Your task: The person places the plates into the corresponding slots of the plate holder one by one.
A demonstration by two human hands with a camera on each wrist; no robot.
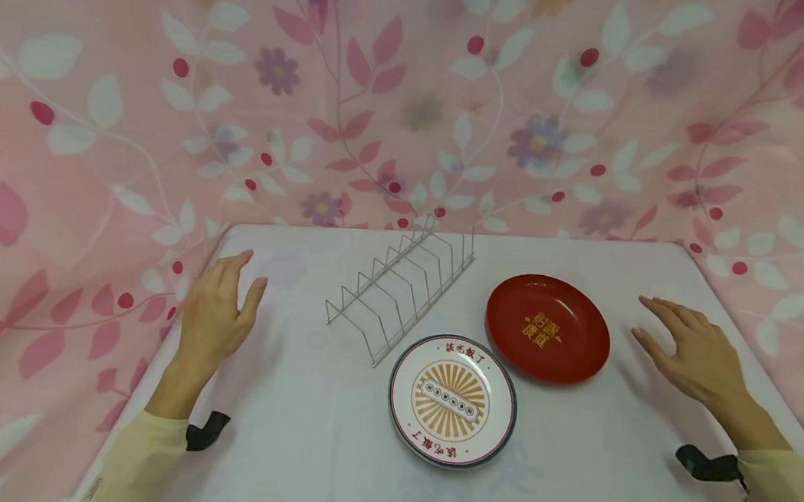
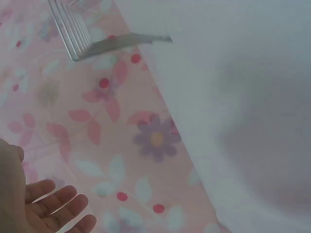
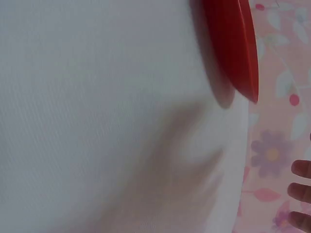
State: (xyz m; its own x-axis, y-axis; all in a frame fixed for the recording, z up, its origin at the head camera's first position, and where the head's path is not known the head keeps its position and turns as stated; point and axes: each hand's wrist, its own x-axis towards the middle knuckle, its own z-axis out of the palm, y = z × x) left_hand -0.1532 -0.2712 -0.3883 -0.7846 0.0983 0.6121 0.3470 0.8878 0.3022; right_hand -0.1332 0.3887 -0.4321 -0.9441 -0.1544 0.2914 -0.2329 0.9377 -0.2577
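My left hand (image 1: 215,309) hovers over the left side of the table, fingers relaxed and holding nothing. On the right, my right hand (image 1: 700,354) is held above the cloth, also bare, its fingertips just to the right of a red oval-looking plate (image 1: 577,331) with gold characters. A white plate (image 1: 403,397) with a dark rim and a sunburst print lies in front of the red one, near the middle. Behind it and to the left stands a metal wire dish rack (image 1: 400,282), set diagonally, with no plates in its slots. Neither hand touches any of these things.
A white cloth covers the table (image 1: 293,444). Pink floral fabric (image 1: 424,114) hangs behind and at both sides, close to the table's edges. Dark wrist straps or mounts (image 1: 207,431) show at the sleeves. The rack's upright wires stand highest.
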